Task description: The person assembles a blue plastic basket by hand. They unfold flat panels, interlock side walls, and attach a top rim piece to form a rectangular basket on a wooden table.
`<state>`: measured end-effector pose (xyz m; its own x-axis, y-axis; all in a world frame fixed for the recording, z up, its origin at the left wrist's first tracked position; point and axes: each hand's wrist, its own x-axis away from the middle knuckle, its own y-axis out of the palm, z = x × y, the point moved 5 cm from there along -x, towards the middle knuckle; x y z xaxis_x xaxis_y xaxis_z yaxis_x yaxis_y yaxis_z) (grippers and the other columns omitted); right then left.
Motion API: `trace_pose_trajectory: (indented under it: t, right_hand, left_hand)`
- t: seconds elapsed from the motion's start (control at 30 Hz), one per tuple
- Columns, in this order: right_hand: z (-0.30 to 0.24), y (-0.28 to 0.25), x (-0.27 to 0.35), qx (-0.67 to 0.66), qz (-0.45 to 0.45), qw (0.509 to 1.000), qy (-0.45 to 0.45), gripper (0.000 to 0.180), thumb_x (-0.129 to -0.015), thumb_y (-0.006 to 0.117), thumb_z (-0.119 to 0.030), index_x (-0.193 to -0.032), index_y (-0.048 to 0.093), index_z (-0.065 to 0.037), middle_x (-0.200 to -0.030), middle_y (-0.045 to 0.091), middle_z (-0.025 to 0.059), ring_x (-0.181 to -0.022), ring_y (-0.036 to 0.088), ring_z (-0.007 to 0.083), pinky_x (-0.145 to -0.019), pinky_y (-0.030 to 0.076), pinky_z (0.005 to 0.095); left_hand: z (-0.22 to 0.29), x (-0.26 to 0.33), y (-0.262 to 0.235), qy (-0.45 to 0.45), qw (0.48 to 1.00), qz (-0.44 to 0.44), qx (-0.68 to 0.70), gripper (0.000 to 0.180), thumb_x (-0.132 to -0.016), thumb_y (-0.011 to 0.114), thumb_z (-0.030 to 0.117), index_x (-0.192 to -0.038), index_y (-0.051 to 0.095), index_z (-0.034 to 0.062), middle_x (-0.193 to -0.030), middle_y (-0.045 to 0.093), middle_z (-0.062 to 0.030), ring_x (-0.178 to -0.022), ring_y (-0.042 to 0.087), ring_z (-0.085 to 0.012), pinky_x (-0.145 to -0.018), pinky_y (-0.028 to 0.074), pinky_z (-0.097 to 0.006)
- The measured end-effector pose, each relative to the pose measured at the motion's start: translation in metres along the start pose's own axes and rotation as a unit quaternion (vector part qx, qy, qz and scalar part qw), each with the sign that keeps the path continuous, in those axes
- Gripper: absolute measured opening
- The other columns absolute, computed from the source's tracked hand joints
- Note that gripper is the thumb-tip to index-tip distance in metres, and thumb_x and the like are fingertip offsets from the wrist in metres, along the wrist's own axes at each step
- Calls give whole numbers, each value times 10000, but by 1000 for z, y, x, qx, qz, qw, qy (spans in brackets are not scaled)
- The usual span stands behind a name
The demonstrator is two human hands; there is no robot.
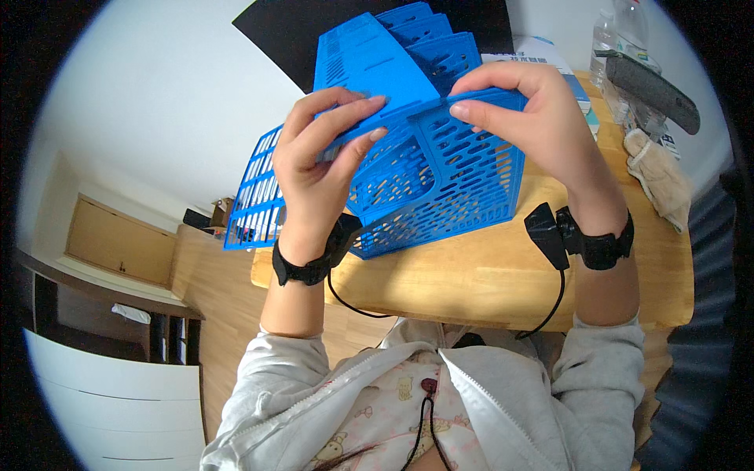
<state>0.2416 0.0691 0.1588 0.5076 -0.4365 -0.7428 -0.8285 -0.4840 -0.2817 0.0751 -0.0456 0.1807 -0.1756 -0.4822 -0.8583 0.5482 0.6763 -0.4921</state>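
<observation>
A blue plastic file rack (471,169) with slotted, perforated panels stands on the wooden table (440,275). Several upright dividers rise at its back. My left hand (318,157) grips the edge of its solid top panel (381,59), thumb below and fingers above. At that panel's right corner, my right hand (542,110) pinches the rim between thumb and forefinger. A separate-looking blue grid panel (255,192) juts out on the left; whether it joins the rack is hidden behind my left hand. Each wrist wears a black strap with a cabled black block.
Behind the rack is a black panel (283,39). Books (542,51) lie at the back right, near clear plastic bottles (605,39), a dark elongated case (652,90) and a beige furry item (660,169). The table's front edge runs close to my body, with cables hanging there.
</observation>
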Motion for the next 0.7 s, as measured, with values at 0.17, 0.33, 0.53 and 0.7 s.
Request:
trace_pose_trajectory:
  t: [0.17, 0.33, 0.53, 0.7]
  right_hand:
    - [-4, -1, 4, 39, -18, 999, 24, 127, -792, 685, -81, -876, 643, 4, -828, 621, 30, -774, 572, 94, -694, 459, 222]
    - [-12, -3, 4, 67, -26, 997, -3, 114, -788, 681, -76, -854, 636, 6, -825, 611, 41, -792, 562, 112, -734, 439, 242]
    - [-10, -2, 1, 44, 0, 999, -18, 113, -782, 686, -72, -844, 639, 10, -821, 620, 58, -774, 575, 127, -706, 445, 242]
    - [-8, -1, 1, 56, -9, 998, 1, 99, -808, 667, -63, -867, 641, 13, -856, 617, 45, -779, 570, 110, -699, 447, 221]
  left_hand:
    - [-1, 1, 1, -14, 999, 6, 28, 277, -695, 731, 5, -966, 697, 53, -1070, 649, -123, -966, 623, -229, -799, 498, -292]
    - [-4, 1, 1, -29, 999, 26, 38, 272, -701, 730, 9, -968, 692, 41, -1044, 662, -129, -968, 632, -239, -827, 493, -307]
    - [-4, 0, 3, -32, 998, 15, 47, 259, -712, 726, 16, -967, 686, 37, -1033, 663, -131, -981, 631, -248, -851, 494, -317]
    - [-6, 2, 3, -41, 998, 7, 56, 257, -712, 726, 16, -964, 683, 36, -1040, 661, -131, -991, 628, -243, -848, 498, -321]
